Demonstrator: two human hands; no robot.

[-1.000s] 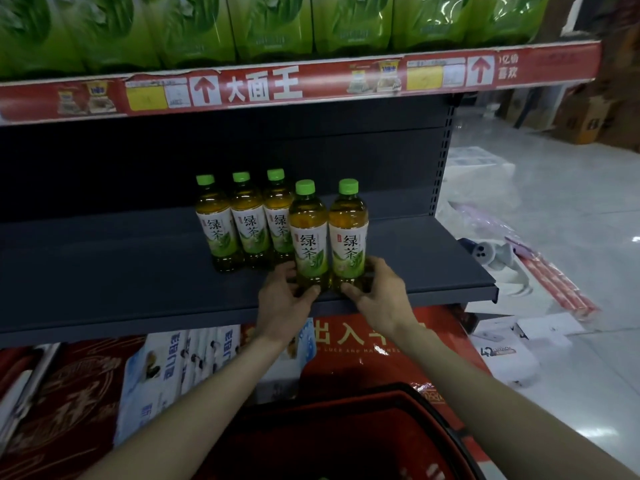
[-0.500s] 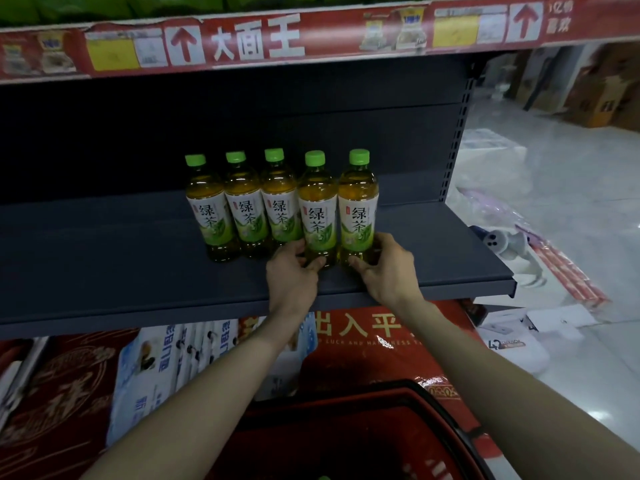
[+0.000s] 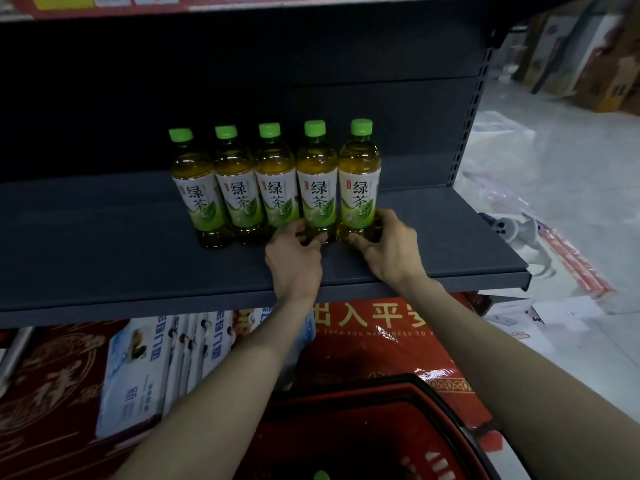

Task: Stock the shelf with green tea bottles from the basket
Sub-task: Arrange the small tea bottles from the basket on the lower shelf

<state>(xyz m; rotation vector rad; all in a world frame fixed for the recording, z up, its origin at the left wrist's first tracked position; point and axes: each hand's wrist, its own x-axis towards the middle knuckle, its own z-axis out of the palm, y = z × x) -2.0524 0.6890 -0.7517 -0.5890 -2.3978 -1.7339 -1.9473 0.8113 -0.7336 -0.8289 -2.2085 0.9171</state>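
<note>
I hold two green tea bottles low down on the shelf [image 3: 104, 271]: my left hand [image 3: 294, 261] grips the fourth bottle [image 3: 317, 188], my right hand [image 3: 391, 251] grips the fifth bottle [image 3: 360, 181]. A bump could knock the tight row over. The red basket [image 3: 433, 403] below shows one green cap [image 3: 321, 475].

Both bare forearms reach up and forward from the bottom of the view toward the row of bottles [image 3: 277, 183], converging as they go. The left hand [image 3: 294, 263] lies back-up at the foot of the row, fingers [image 3: 313, 239] curled around the base of the second bottle from the right. The right hand [image 3: 389, 245] sits just beside it, thumb and fingers cupping the base of the rightmost bottle
</note>
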